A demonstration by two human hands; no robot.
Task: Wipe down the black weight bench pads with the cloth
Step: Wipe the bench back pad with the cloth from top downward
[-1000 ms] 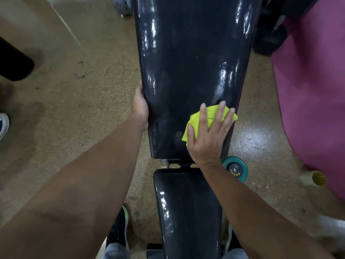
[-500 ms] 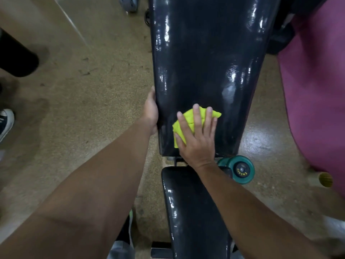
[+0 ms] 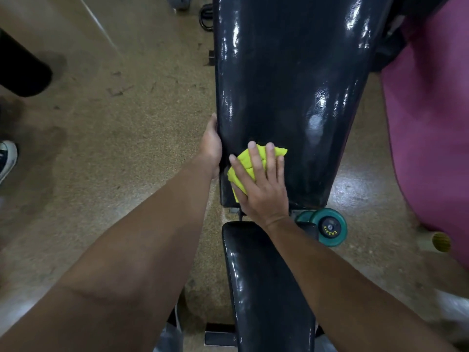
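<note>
The long black back pad (image 3: 291, 85) of the weight bench runs up the middle of the view, glossy with light streaks. Below it lies the smaller black seat pad (image 3: 266, 288). A folded yellow cloth (image 3: 243, 161) lies on the back pad's lower left corner. My right hand (image 3: 261, 184) presses flat on the cloth with straight, spread fingers. My left hand (image 3: 210, 146) grips the back pad's left edge, its fingers hidden behind the edge.
A teal wheel (image 3: 328, 227) of the bench sits right of the gap between the pads. A magenta mat (image 3: 431, 123) fills the right side. A black roller (image 3: 22, 69) and another person's shoe (image 3: 7, 158) are at the left on the speckled floor.
My right hand has slid the cloth leftward across the lower end of the back pad, from its right side to its left corner. My left hand has kept its hold on the edge.
</note>
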